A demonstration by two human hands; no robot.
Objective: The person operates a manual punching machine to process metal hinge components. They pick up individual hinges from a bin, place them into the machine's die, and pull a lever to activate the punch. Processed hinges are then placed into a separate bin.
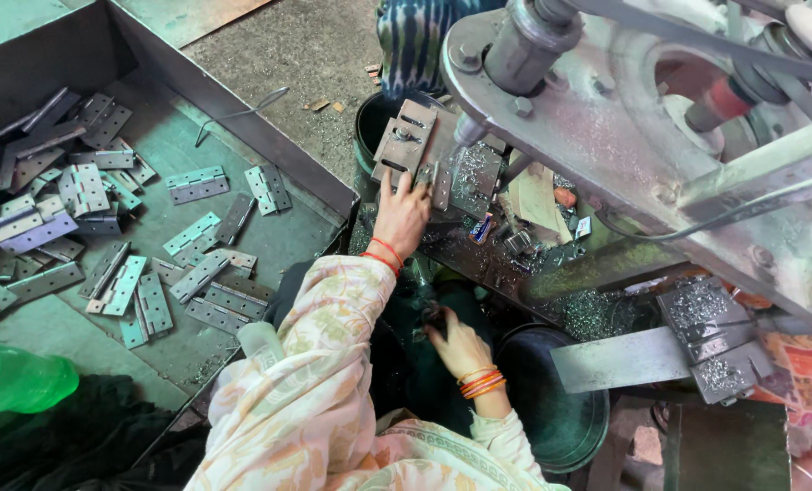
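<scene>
Hands apart: left fingers press a hinge, right curled in a dark tub; tray holds hinges.

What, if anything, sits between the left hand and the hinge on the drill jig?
Nothing visible: the left hand already rests its fingertips on the hinge under the drill spindle. The right hand is lower, apart from it.

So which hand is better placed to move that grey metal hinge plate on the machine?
Probably the left hand: its fingertips rest on the grey metal hinge plate at the silver press machine. The right hand is lower, beside the dark round tub, apart from the hinge.
</scene>
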